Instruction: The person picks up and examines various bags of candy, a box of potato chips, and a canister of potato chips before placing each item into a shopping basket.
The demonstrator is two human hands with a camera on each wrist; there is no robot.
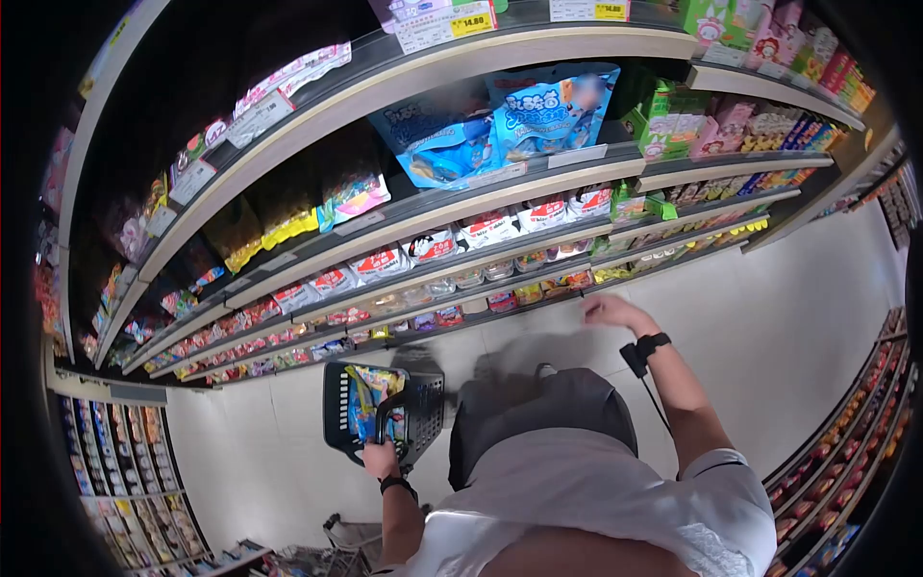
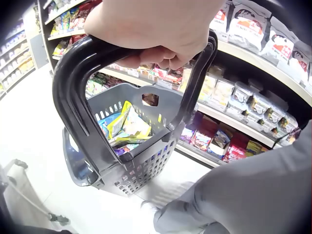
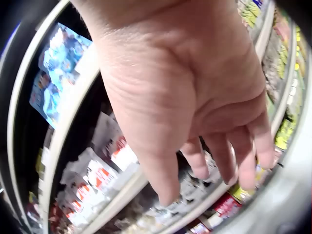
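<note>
My left hand [image 1: 380, 460] grips the black handle [image 2: 73, 102] of a dark grey shopping basket [image 2: 146, 163], its fingers curled round the bar in the left wrist view. Inside the basket lie several bright snack packets [image 2: 130, 126], yellow and blue, partly hidden by the walls and handle. The right hand [image 1: 615, 311] is held out in the air to the right of the body, before the lower shelves. In the right wrist view its fingers [image 3: 246, 170] are loosely extended, and nothing lies in the palm.
A long curved shelf [image 1: 404, 226] runs across the front, with large blue pouches [image 1: 553, 111] and white-and-red candy bags [image 1: 486, 228]. More shelving [image 1: 120, 471] stands at the left and at the right [image 1: 846, 452]. A metal cart [image 1: 336, 539] is behind on the left, on the pale tiled floor [image 1: 240, 452].
</note>
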